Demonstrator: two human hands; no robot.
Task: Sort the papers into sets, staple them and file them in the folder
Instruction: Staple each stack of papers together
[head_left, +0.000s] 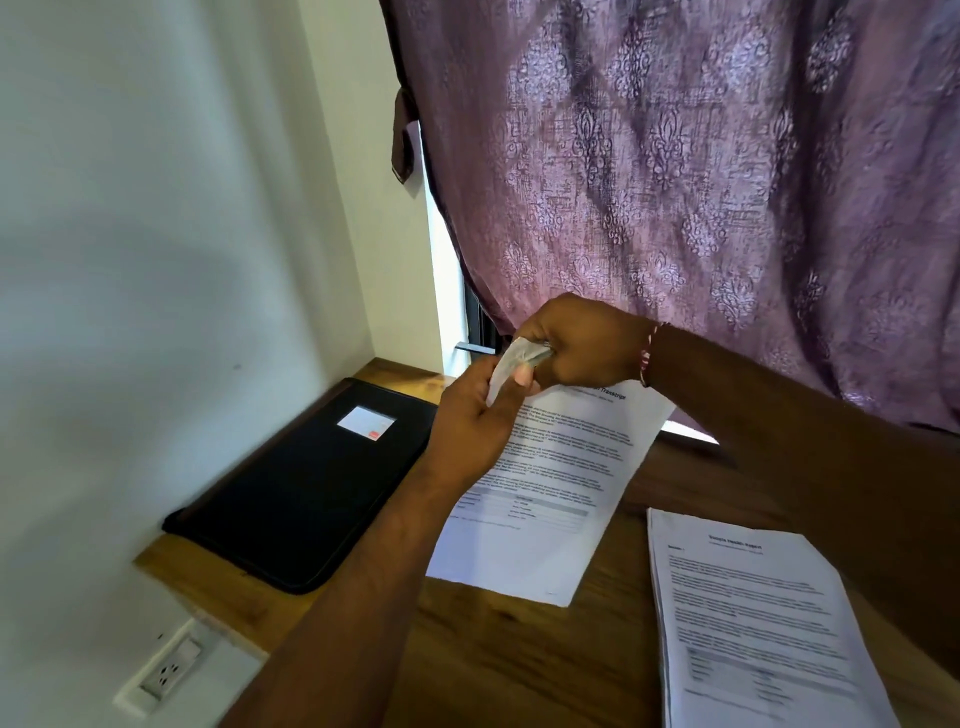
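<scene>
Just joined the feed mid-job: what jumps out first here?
Both hands meet at centre over the wooden desk: the left hand and right hand pinch the top corner of a printed paper set, with something metallic, maybe a stapler, in the right grip. A closed black folder lies to the left by the wall, another paper stack lower right, and a purple curtain hangs behind.

The right hand (576, 343) hides whatever it grips at the sheet's (545, 483) curled top corner. Print is too blurred to read. At 5 o'clock, the stack (753, 623) runs off the bottom edge.
</scene>
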